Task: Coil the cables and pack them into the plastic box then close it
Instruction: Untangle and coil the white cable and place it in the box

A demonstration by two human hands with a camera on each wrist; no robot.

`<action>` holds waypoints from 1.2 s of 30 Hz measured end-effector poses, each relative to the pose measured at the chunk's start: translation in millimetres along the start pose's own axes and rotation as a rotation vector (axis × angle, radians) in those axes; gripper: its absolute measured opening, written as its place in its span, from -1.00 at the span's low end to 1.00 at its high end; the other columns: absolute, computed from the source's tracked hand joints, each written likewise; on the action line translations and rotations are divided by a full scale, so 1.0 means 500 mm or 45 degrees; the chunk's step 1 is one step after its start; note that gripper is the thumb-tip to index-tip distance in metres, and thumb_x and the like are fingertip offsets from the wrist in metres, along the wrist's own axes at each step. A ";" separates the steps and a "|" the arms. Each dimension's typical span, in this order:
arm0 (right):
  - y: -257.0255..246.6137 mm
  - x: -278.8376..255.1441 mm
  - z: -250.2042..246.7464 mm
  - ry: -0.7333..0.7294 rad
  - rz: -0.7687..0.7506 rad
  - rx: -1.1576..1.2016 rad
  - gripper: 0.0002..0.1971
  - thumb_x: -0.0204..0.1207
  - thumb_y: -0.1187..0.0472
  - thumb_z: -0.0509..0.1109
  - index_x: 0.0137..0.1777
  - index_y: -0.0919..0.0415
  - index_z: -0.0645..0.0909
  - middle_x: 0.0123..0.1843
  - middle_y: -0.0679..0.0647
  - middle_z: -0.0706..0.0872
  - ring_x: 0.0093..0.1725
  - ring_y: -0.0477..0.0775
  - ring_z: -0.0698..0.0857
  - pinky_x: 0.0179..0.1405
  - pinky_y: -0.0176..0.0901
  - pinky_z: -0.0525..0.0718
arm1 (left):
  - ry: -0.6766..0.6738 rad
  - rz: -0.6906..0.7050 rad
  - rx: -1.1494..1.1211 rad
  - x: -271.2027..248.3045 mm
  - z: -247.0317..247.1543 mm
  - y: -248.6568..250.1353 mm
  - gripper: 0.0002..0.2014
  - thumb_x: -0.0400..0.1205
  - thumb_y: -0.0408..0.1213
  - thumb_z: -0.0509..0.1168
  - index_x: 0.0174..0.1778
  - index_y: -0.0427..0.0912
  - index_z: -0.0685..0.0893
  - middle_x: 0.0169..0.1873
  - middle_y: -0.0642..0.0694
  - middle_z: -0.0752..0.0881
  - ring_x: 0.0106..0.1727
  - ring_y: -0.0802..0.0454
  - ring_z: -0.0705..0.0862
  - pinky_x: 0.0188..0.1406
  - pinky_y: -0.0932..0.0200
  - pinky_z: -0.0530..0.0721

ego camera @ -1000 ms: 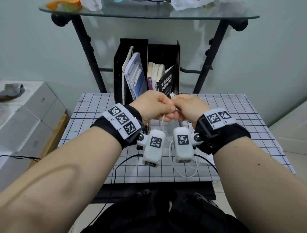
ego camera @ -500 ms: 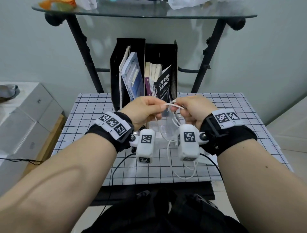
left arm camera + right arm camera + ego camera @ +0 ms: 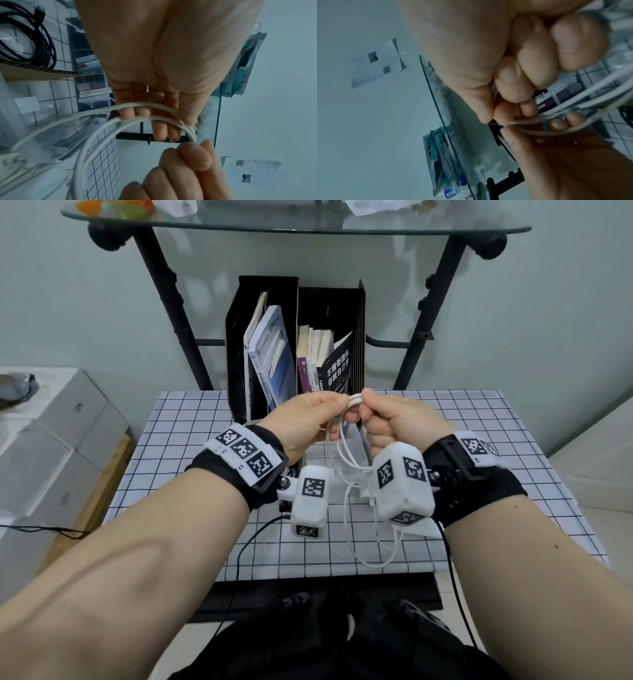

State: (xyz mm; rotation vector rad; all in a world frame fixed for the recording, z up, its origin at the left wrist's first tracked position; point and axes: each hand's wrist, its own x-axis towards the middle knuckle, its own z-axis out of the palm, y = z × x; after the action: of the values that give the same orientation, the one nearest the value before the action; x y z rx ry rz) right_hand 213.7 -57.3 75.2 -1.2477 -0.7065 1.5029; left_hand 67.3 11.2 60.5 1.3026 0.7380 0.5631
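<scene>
Above checked table [image 3: 191,460], both hands' fingers [image 3: 334,402] pinch white cable [image 3: 356,400]; wrist cameras hide its loops.

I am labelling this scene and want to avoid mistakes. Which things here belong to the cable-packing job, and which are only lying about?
Belong to the job:
- white cable, pinched by left hand and right hand
- black cable
- clear plastic box

Just lying about:
- black file holder with books
- glass shelf
- checked tablecloth
- white boxes
</scene>
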 end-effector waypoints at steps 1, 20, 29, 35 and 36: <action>0.003 0.000 -0.002 -0.016 -0.001 0.047 -0.61 0.72 0.05 0.16 -0.34 0.19 0.47 -0.71 -0.09 0.24 -0.76 -0.16 0.14 -0.57 -0.27 -0.08 | -0.002 0.013 0.026 0.000 0.001 0.000 -0.80 0.73 -0.31 0.15 -0.05 -0.17 0.69 -0.29 0.05 0.74 -0.35 0.14 0.48 -0.26 0.26 0.51; -0.055 -0.034 -0.003 -0.045 -0.025 -0.015 -0.61 0.68 -0.02 0.17 -0.21 0.24 0.61 -0.66 -0.05 0.19 -0.73 -0.11 0.15 -0.54 -0.24 0.05 | 0.063 0.070 -0.337 0.009 0.033 0.012 -0.79 0.73 -0.32 0.15 -0.13 -0.22 0.66 -0.48 -0.06 0.55 -0.48 0.10 0.50 -0.27 0.16 0.59; -0.114 -0.069 0.008 -0.068 -0.207 0.206 -0.60 0.73 0.01 0.09 -0.34 0.13 0.45 -0.71 -0.08 0.17 -0.76 -0.10 0.10 -0.65 -0.34 0.06 | -0.114 -0.072 -0.269 -0.001 0.043 -0.003 -0.72 0.72 -0.15 0.13 -0.06 -0.25 0.67 -0.17 -0.16 0.74 -0.07 -0.01 0.70 0.15 0.14 0.64; -0.155 -0.095 -0.003 -0.140 -0.336 0.269 -0.60 0.71 -0.02 0.09 -0.34 0.10 0.45 -0.72 -0.10 0.16 -0.76 -0.12 0.10 -0.61 -0.26 0.00 | -0.249 -0.177 -0.084 -0.012 0.042 -0.047 -0.82 0.69 -0.49 0.14 0.01 -0.25 0.64 -0.05 -0.09 0.73 0.01 0.10 0.69 0.23 0.16 0.60; -0.160 -0.099 -0.005 -0.137 -0.358 0.282 -0.60 0.71 -0.03 0.08 -0.34 0.09 0.46 -0.73 -0.10 0.17 -0.76 -0.12 0.10 -0.62 -0.28 0.03 | -0.228 -0.185 -0.008 -0.010 0.043 -0.053 -0.79 0.68 -0.52 0.14 -0.01 -0.22 0.66 -0.06 -0.06 0.74 0.00 0.13 0.69 0.27 0.15 0.58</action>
State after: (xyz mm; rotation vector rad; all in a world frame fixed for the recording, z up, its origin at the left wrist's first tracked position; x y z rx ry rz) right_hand 239.9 -78.8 163.0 -0.8675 -0.7313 1.3798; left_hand 79.4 -11.6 37.5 1.2633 0.6753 0.3269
